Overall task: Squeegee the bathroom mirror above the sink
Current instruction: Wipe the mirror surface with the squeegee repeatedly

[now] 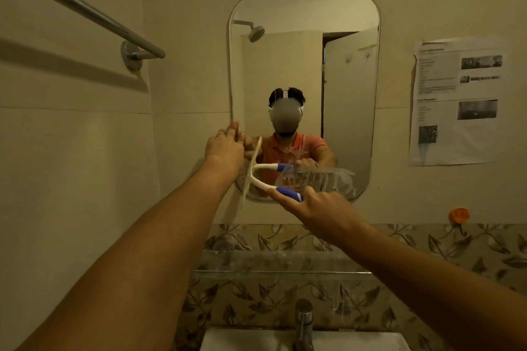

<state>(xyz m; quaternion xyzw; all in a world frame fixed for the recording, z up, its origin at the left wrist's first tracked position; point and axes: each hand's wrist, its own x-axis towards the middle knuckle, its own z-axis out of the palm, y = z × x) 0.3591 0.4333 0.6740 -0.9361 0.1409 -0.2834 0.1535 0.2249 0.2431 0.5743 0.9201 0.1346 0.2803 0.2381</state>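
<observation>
A rounded rectangular mirror (336,65) hangs on the beige wall above the sink (256,340). A white squeegee (258,181) with a blue grip has its blade standing nearly upright against the mirror's lower left edge. My right hand (316,206) holds the blue handle, and a crumpled clear plastic wrapper (322,178) sits just above that hand. My left hand (226,145) rests at the mirror's left edge by the top of the blade, fingers pointing up; whether it grips the blade is hidden. The glass reflects a person in an orange shirt.
A metal towel rail (85,11) runs along the left wall. A printed paper sheet (456,100) is stuck right of the mirror, with an orange hook (459,215) below it. A glass shelf (282,268) spans under the mirror, and a chrome tap (303,322) rises from the basin.
</observation>
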